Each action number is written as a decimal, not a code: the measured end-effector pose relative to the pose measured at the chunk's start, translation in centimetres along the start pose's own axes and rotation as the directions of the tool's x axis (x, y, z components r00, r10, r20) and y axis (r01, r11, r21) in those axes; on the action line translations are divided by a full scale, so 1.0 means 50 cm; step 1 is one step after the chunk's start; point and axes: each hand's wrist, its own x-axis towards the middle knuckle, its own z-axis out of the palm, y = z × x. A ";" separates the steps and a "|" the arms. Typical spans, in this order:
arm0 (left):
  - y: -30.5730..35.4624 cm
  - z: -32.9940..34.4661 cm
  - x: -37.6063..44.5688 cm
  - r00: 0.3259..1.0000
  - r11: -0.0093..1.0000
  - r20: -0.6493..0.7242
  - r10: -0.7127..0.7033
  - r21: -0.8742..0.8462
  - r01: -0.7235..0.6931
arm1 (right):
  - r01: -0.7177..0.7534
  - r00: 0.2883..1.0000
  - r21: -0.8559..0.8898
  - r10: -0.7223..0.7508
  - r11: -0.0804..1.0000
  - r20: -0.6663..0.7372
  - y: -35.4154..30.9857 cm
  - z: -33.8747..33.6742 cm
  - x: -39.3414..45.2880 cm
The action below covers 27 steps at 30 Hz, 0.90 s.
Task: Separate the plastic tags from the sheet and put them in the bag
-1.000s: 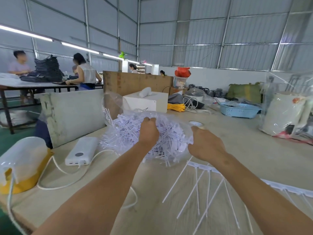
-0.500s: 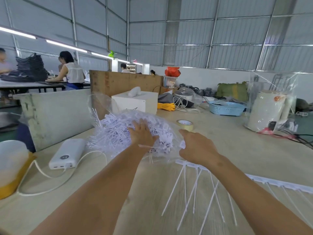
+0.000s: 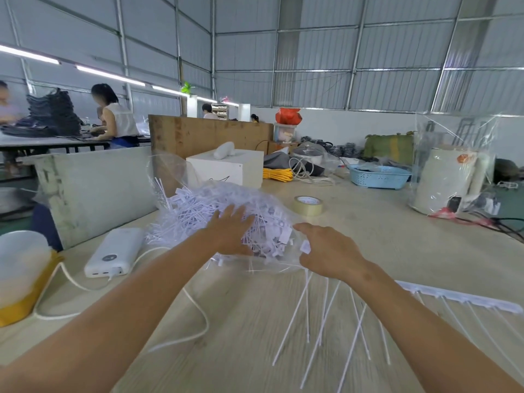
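The left hand (image 3: 231, 232) lies flat, fingers spread, on the clear bag (image 3: 226, 219) of loose tags mid-table; the right hand (image 3: 326, 252) pinches the bag's edge, the sheet (image 3: 465, 299) lying near right

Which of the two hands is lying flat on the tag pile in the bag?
The left hand: its straight, spread fingers rest on the tags in the clear bag. The right hand is at the bag's right edge, fingers curled.
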 end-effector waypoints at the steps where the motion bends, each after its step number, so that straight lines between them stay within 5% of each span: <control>1: 0.002 0.011 0.003 0.999 1.000 -0.040 -0.024 0.009 0.024 | 0.006 1.000 -0.004 -0.006 1.000 -0.007 0.000 0.001 0.000; 8: 0.009 0.028 0.004 0.996 0.980 -0.084 0.001 0.199 0.016 | 0.080 0.997 0.005 -0.080 0.997 -0.021 -0.002 0.001 -0.004; 15: 0.135 -0.123 -0.110 0.986 0.997 0.161 -0.036 0.077 0.024 | 0.172 0.985 0.311 -0.158 0.935 -0.069 0.040 -0.042 -0.057; 20: 0.248 -0.201 -0.207 0.980 0.980 -0.033 0.194 0.051 -0.193 | 0.062 0.998 0.283 -0.056 0.957 -0.029 0.139 -0.047 -0.100; 24: 0.321 -0.199 -0.187 0.931 0.906 -0.200 0.305 -0.241 -0.349 | -0.066 0.997 0.364 0.072 0.929 -0.004 0.211 -0.032 -0.133; 27: 0.355 -0.163 -0.120 0.946 0.691 -0.170 0.275 -0.649 -0.318 | -0.112 0.994 0.431 0.107 0.895 0.036 0.232 -0.018 -0.148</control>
